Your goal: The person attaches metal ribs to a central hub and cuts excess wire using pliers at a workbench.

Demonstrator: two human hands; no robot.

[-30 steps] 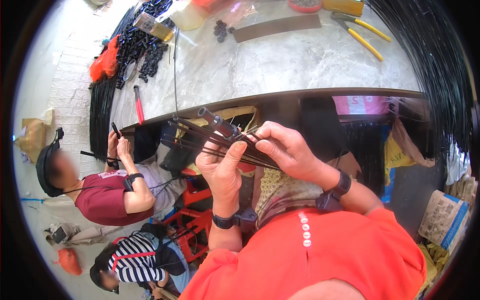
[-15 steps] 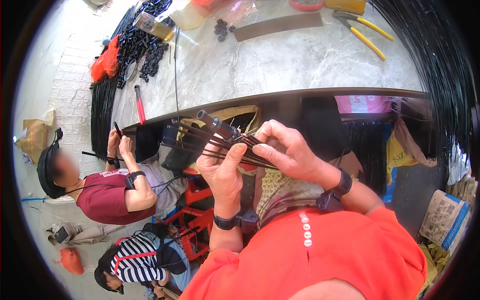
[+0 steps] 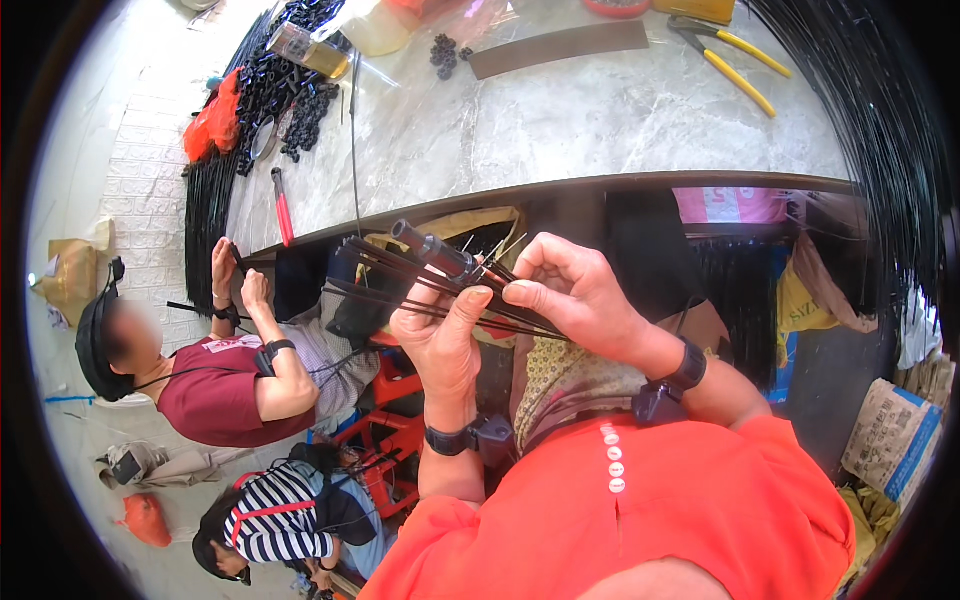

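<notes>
I see my left hand (image 3: 445,335) closed around a bundle of thin black rods (image 3: 400,285) below the worktop (image 3: 560,120) edge, while my right hand (image 3: 575,295) pinches their ends beside it.

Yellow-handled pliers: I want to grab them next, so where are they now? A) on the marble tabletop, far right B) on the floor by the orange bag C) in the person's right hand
A: the yellow-handled pliers lie on the marble tabletop, away from both hands.

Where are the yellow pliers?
In the head view, the yellow pliers lie on the grey marble table, far right, beside a brown strip.
</notes>
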